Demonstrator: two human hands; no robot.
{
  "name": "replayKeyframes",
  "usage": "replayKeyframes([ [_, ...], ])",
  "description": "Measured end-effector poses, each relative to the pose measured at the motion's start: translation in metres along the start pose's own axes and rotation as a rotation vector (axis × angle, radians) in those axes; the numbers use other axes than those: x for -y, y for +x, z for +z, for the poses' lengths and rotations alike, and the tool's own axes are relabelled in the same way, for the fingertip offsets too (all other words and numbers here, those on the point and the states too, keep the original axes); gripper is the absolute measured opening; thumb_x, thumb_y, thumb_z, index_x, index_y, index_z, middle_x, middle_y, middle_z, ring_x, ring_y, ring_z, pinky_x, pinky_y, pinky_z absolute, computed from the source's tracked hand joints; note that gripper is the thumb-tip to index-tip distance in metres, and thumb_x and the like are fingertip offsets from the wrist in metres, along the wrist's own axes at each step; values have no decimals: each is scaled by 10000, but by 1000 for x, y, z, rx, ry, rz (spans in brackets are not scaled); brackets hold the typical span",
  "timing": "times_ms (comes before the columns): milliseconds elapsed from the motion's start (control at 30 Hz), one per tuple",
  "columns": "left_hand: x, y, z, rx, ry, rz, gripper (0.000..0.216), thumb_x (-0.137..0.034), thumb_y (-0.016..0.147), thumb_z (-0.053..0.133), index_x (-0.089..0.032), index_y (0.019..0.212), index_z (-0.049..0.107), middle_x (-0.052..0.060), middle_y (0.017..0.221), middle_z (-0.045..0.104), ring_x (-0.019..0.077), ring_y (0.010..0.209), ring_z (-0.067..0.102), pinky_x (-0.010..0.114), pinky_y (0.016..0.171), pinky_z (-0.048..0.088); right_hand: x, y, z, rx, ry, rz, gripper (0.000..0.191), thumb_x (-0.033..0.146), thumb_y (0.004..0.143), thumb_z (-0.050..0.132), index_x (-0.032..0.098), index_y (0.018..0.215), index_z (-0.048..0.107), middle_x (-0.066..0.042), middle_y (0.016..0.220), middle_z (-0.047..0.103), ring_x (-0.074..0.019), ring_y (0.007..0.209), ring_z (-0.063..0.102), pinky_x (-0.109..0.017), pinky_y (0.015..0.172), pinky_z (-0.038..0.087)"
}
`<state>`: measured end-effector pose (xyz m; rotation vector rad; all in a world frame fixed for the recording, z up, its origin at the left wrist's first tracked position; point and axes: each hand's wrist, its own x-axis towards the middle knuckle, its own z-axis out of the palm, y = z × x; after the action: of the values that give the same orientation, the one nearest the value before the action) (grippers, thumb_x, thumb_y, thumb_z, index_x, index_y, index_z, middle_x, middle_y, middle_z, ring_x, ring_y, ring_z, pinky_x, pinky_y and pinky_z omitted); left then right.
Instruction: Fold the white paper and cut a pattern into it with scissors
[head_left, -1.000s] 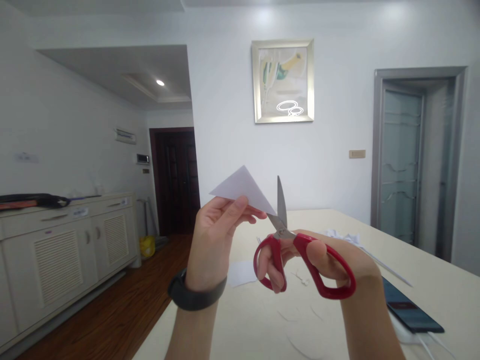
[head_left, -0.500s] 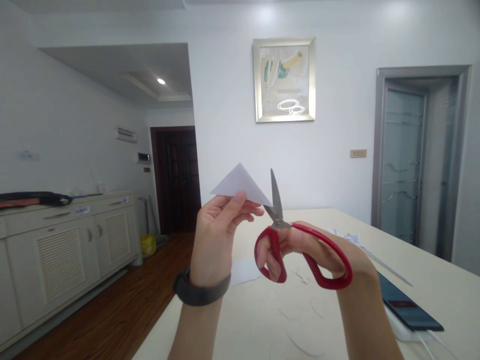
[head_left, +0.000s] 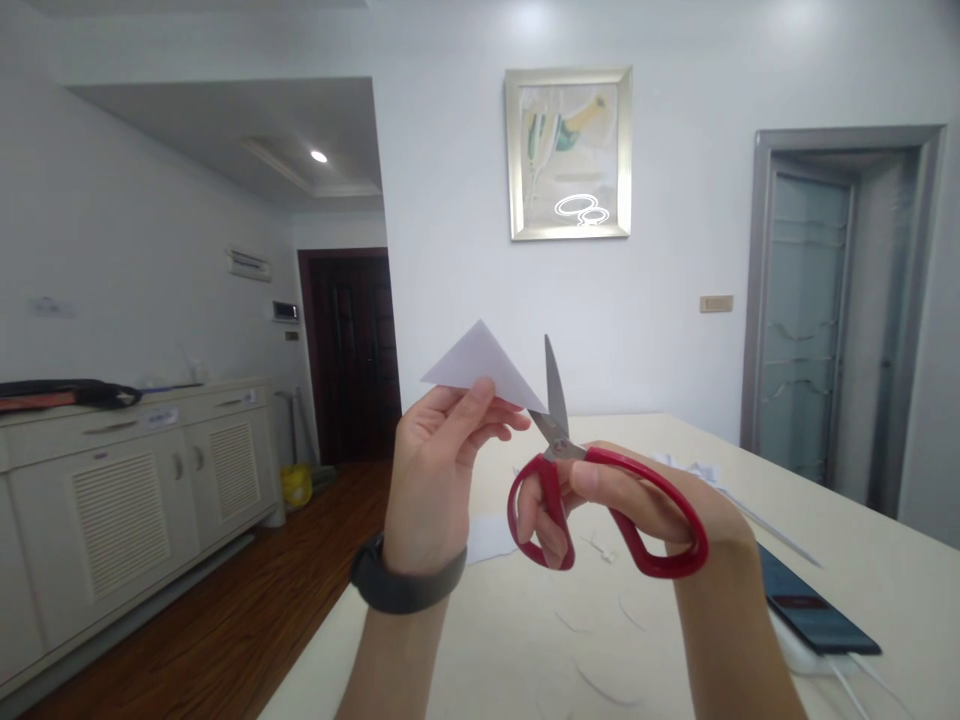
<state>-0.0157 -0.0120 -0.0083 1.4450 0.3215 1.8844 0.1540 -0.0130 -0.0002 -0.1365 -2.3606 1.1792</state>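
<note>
My left hand [head_left: 457,420] pinches a white paper triangle [head_left: 484,355] by its lower edge, thumb in front, the point of the triangle upward. A dark band [head_left: 409,580] circles the left wrist. In my right hand [head_left: 600,490] is a pair of scissors [head_left: 555,445] with red handles, fingers through the loops. Their blades stand apart, pointing up, and the right corner of the paper sits between them, close to the pivot. Both hands are raised above the cream table [head_left: 540,630].
Thin paper slivers [head_left: 600,685] and a white sheet [head_left: 487,540] lie on the table. To the right are a phone [head_left: 817,605] with white cables and more paper scraps [head_left: 697,470]. A white cabinet [head_left: 142,500] stands along the left wall.
The hands, paper and scissors keep almost the same pose. The scissor blades appear very slightly wider apart. The view has tilted slightly, so the background sits a little higher.
</note>
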Motion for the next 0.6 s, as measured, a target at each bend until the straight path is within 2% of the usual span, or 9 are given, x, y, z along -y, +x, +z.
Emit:
replayKeyframes([
  [200, 0, 0, 0, -25, -24, -9, 171, -198, 828, 646, -144, 669, 683, 1, 648, 715, 84, 597, 645, 173, 619, 501, 1, -1, 2, -39, -22, 10, 405, 292, 992, 281, 120, 809, 598, -12, 653, 513, -129, 621, 508, -327, 720, 477],
  [600, 0, -3, 4, -49, -31, 15, 177, -209, 826, 650, -144, 665, 682, 4, 638, 716, 81, 590, 644, 170, 616, 494, 6, -3, 7, -83, -72, 30, 428, 359, 991, 296, 109, 880, 624, -5, 632, 517, -140, 640, 529, -319, 707, 465],
])
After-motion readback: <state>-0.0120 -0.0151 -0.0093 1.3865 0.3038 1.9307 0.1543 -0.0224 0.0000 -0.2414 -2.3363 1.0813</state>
